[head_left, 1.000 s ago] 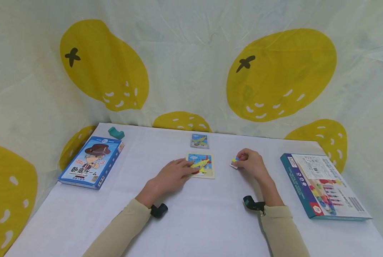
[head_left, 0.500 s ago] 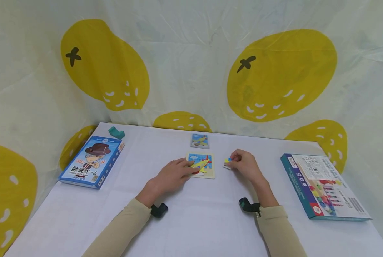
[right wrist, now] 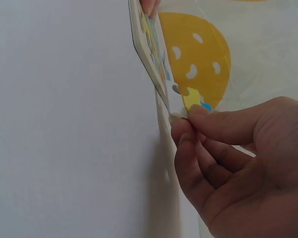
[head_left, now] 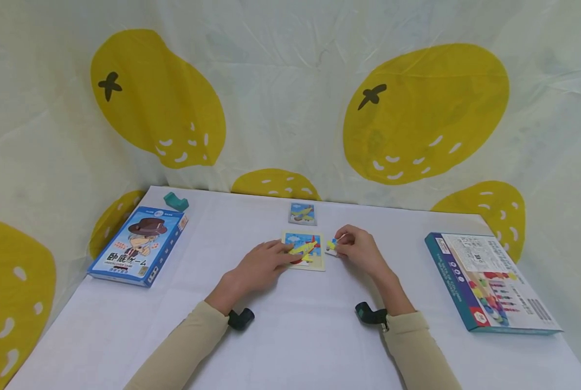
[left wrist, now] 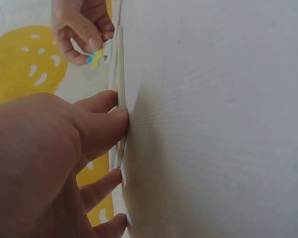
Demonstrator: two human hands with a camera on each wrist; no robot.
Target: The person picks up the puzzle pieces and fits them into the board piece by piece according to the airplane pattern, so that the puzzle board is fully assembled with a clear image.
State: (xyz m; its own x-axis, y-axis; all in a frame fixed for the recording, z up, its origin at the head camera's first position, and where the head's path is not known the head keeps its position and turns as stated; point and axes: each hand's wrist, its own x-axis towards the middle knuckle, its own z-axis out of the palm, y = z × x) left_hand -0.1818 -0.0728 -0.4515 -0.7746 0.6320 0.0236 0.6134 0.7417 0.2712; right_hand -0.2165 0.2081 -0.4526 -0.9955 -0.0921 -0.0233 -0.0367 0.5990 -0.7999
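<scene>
A small square jigsaw puzzle (head_left: 318,266) with a pale frame and an airplane picture lies on the white table. My left hand (head_left: 261,266) rests over its left side, fingers stretched onto the picture. In the left wrist view, the thumb touches the thin edge of the board (left wrist: 120,59). Just off the frame's right side, my right hand (head_left: 362,252) pinches a puzzle piece (head_left: 331,247) between thumb and fingers. Up close in the right wrist view, this piece (right wrist: 191,97) shows yellow, white and blue, and overlaps the board's edge.
Behind the puzzle lies a small card (head_left: 302,214) with a similar airplane picture. A blue game box (head_left: 139,246) and a teal curved object (head_left: 175,202) are at the left. Another flat box (head_left: 492,281) lies at the right. Lemon-printed cloth (head_left: 290,108) hangs behind the table.
My right hand has moved left with the puzzle piece, from well right of the puzzle to right beside its frame. The left hand has stayed on the puzzle.
</scene>
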